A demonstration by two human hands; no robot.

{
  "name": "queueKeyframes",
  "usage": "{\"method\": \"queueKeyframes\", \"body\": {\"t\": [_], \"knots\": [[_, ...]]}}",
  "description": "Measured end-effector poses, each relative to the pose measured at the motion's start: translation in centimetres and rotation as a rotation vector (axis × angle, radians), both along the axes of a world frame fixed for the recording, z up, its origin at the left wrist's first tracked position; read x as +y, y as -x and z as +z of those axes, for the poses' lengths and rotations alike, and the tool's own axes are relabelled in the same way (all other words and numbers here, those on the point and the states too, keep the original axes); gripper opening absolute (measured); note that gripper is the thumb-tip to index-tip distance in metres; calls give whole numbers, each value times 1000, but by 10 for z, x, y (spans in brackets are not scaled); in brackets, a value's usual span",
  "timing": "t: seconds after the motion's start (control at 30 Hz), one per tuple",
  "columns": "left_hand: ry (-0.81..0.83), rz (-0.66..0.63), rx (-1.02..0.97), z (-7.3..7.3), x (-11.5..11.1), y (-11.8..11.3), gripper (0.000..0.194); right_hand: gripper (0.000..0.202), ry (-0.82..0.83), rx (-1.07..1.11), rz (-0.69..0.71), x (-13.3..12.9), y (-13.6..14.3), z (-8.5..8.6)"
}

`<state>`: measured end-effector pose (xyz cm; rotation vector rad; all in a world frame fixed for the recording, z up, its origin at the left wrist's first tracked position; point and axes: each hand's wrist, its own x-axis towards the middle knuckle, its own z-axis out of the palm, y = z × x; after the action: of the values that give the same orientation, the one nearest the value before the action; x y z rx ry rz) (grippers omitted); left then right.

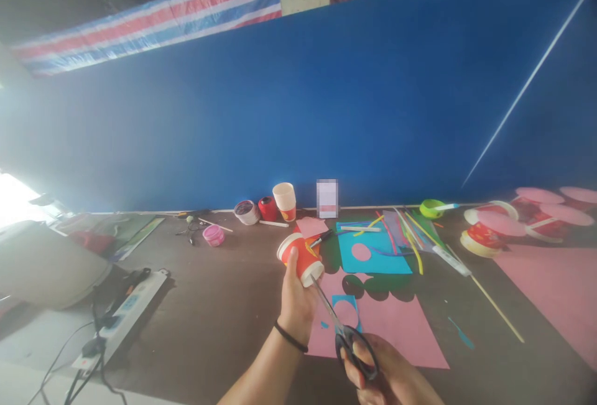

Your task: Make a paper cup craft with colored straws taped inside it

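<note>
One white power strip [135,311] with black plugs lies at the left of the dark counter [209,318]. Farther right, a small pink tub [214,236] sits near a larger tub with dark contents [247,212], and beside that stand a red object [267,208] and an upright paper cup [285,200]. The left hand [298,293], a black band at its wrist, is clamped around a red cup [303,257], held tilted above the counter with its mouth toward the upper left. Scissors [332,308] reach its base; whether the tip pierces it, I cannot tell. The right hand [373,364] is closed on their black handles, over a pink sheet [401,330]. Behind that lies a blue sheet [349,265] bearing a pink circle [360,252], with colored strips [414,246] across and beside it. A green bowl [430,208] comes next, then a thin stick [499,310] lying aslant, and finally red cups with pink discs [485,236] at the far right.
</note>
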<state>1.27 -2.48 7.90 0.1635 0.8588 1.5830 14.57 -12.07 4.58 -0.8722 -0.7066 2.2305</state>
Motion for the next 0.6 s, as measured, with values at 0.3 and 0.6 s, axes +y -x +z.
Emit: {"method": "queueKeyframes", "body": {"t": [0.3,0.6], "knots": [[-50,-38,19,-7,-3,0,33,13,-674,-905,-180,8,-1,8],[-57,-68,1,-7,-4,-8,30,14,-729,-965,-129,16,-6,20]]}}
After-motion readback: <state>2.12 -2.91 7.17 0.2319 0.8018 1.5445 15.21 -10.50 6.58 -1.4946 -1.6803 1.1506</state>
